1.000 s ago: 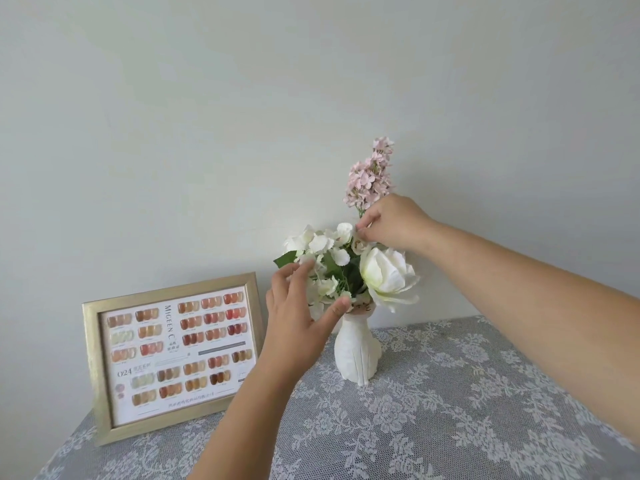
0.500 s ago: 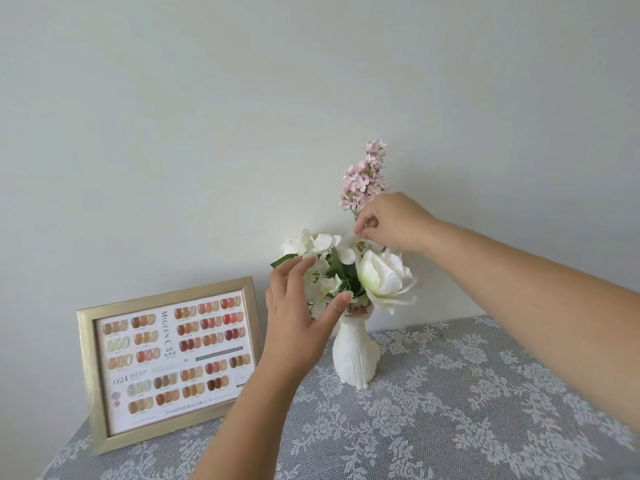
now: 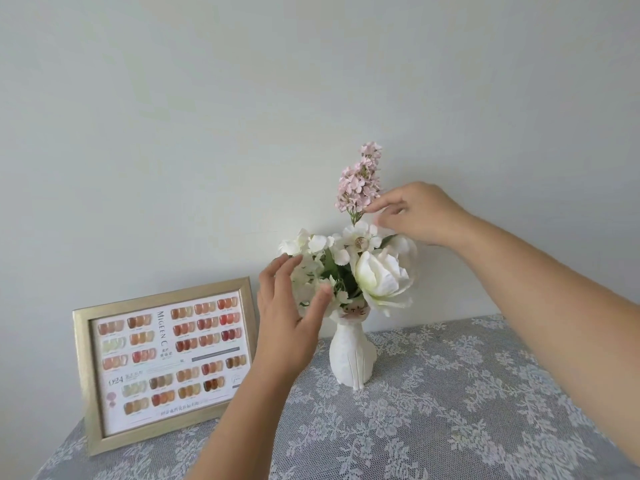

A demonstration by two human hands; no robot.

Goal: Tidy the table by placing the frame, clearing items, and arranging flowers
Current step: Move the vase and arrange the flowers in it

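Note:
A white vase stands on the lace-covered table near the wall. It holds white flowers and a tall pink flower sprig. My left hand is spread beside the small white blossoms on the left, fingertips touching them. My right hand hovers at the right of the pink flower sprig, fingers apart, a fingertip just at its lower blossoms. A gold frame with a nail-colour chart stands at the left, leaning against the wall.
The plain wall rises directly behind the vase and frame. The grey lace tablecloth stretches toward me and to the right. The table's left corner lies just below the frame.
My right hand has let go of the pink sprig's stem and opened, now beside its blossoms. The left hand stays at the white blossoms.

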